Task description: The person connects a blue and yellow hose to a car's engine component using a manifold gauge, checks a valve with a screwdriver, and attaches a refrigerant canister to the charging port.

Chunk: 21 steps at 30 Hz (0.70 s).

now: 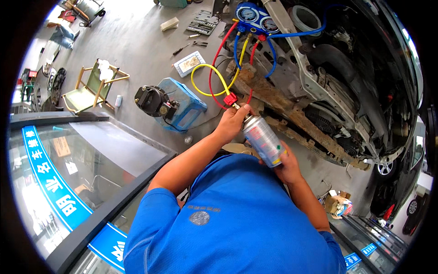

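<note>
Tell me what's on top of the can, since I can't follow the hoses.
A red valve joined to the yellow hose sits on the can. The left hand covers the joint itself.

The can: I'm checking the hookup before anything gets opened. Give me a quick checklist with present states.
1. Can held firmly: ok, right hand wraps its base.
2. Red fitting at the can top: ok, left hand on it.
3. Fitting fully seated: cannot tell.
4. Yellow hose free of kinks: ok, one open loop.
5. Gauges readable: cannot tell.
</note>
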{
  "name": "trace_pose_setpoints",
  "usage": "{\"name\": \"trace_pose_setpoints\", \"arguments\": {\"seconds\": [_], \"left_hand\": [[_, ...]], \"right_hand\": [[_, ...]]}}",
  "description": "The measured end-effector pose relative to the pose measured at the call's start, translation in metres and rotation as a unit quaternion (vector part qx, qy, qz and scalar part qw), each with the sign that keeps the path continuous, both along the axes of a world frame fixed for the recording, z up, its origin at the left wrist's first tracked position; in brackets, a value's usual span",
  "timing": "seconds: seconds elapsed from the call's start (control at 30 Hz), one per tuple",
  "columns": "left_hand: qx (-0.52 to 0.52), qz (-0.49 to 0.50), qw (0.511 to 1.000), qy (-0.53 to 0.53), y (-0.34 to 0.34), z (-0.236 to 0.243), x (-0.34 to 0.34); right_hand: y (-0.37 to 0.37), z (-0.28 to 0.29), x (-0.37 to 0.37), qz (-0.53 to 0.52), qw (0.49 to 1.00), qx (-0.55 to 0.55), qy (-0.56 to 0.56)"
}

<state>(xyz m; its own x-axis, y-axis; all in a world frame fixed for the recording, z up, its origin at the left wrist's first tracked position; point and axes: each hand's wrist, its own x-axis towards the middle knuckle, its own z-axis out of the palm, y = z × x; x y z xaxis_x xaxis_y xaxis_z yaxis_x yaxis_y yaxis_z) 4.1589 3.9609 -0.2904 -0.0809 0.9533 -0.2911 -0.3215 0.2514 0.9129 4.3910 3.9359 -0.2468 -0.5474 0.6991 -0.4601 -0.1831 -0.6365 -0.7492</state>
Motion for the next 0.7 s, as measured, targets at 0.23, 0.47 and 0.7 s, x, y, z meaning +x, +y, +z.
{"name": "trace_pose_setpoints", "arguments": {"seconds": [0.23, 0.47, 0.7], "left_hand": [[-0.048, 0.086, 0.989, -0.106, -0.002, -0.021, -0.001], [-0.091, 0.127, 0.950, -0.272, 0.004, -0.026, -0.006], [-0.029, 0.103, 0.962, -0.250, 0.004, -0.023, -0.012]], "right_hand": [[0.009, -0.003, -0.009, 0.007, 0.997, -0.071, -0.036], [0.021, -0.005, -0.008, -0.003, 0.983, -0.147, -0.105], [0.011, 0.050, -0.019, 0.138, 0.870, 0.348, -0.321]]}}
